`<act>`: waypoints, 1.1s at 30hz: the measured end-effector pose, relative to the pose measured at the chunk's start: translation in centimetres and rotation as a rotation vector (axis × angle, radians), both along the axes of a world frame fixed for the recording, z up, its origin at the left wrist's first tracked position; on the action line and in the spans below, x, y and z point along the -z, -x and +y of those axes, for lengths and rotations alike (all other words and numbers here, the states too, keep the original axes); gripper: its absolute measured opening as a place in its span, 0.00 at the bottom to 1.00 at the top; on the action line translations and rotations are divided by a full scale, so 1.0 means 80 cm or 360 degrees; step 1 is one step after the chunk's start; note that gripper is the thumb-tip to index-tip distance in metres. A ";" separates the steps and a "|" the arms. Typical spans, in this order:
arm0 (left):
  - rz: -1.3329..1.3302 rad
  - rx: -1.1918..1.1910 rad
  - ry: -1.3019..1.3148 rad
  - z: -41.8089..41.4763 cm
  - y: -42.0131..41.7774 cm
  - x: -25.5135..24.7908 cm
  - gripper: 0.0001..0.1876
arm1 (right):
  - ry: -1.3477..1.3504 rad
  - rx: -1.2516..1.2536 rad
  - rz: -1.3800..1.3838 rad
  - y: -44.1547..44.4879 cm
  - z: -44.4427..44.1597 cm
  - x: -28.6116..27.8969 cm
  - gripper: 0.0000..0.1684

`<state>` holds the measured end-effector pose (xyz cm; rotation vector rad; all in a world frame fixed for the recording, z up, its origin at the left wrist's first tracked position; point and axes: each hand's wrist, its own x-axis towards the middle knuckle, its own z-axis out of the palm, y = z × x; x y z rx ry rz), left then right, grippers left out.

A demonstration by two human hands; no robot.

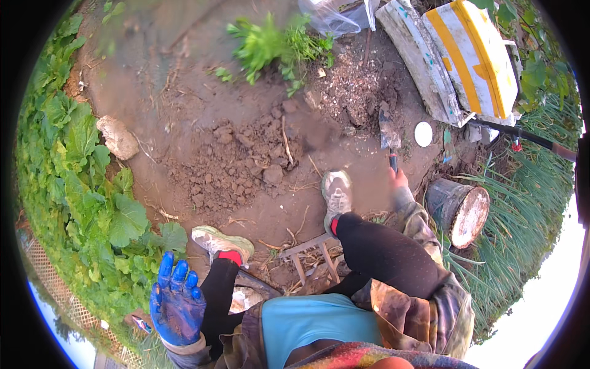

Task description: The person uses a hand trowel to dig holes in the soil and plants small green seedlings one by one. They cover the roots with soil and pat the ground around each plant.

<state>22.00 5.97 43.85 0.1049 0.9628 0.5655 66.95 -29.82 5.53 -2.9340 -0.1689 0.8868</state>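
My left hand [177, 297], in a blue rubber glove smeared with dirt, is raised palm up at the lower left, fingers apart and holding nothing. My bare right hand [400, 179] grips the dark handle of a garden trowel [388, 127]. The muddy blade points away from me, beside a mound of soil mixed with pale bits [352, 87]. Loose crumbled soil [230, 161] is heaped in front of my shoes. Leafy green plants [281, 44], partly blurred, lie beyond it, near a clear plastic bag [339, 16].
White foam boxes, one with yellow tape [474, 60], stand at the upper right. A round white lid [423, 133] and a tipped, dirty bucket [449, 210] are on the right. A stone [117, 137] lies by the leafy vegetables [83, 184] at left. A slatted frame [313, 258] is between my legs.
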 end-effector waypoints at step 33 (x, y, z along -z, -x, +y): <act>-0.0034 -0.0075 0.0035 0.000 0.003 -0.021 0.32 | 0.0004 -0.0398 0.0379 0.036 -0.003 -0.072 0.24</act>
